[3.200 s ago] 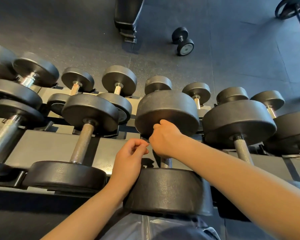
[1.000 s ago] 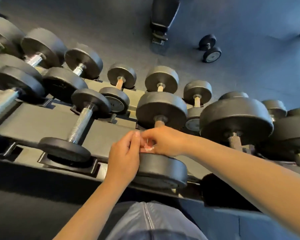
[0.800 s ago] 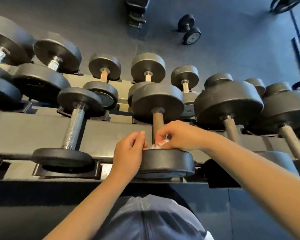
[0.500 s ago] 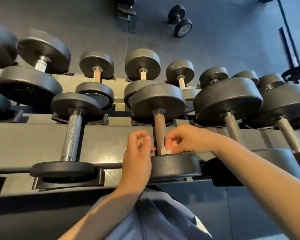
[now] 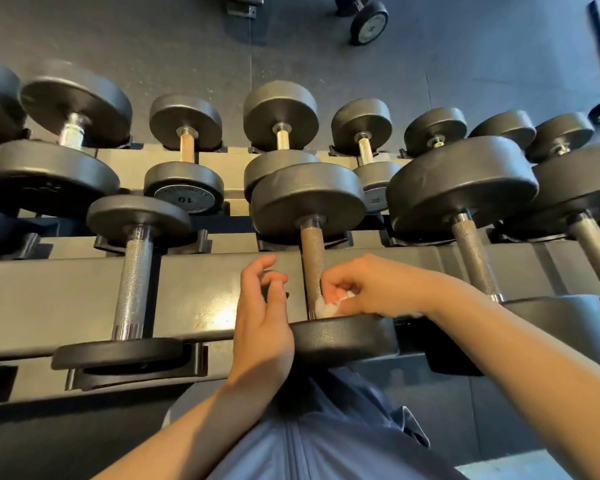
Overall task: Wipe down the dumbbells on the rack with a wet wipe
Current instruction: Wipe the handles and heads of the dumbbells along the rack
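Head view: right hand (image 5: 371, 289) fingers pinch wipe (image 5: 326, 308) against handle (image 5: 313, 258); left hand (image 5: 262, 323) fingers loosely curled, apart.

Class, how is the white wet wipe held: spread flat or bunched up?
Bunched up: the white wet wipe shows as a crumpled wad pinched in the right hand, against the brown knurled dumbbell handle.

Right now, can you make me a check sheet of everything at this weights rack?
Surface: grey metal rack, two tiers showing, rows of dumbbells resting on it.
Job's things: crumpled white wet wipe against the lower end of the brownish knurled handle of the middle black round-headed dumbbell.
Clutter: loose black dumbbell on the dark floor beyond the rack.
Hands: right hand pinches the wipe; left hand holds nothing, fingers loosely curled beside the handle.
Cables: nothing seen.
Surroundings: bench foot at top edge; blue zipped top below.
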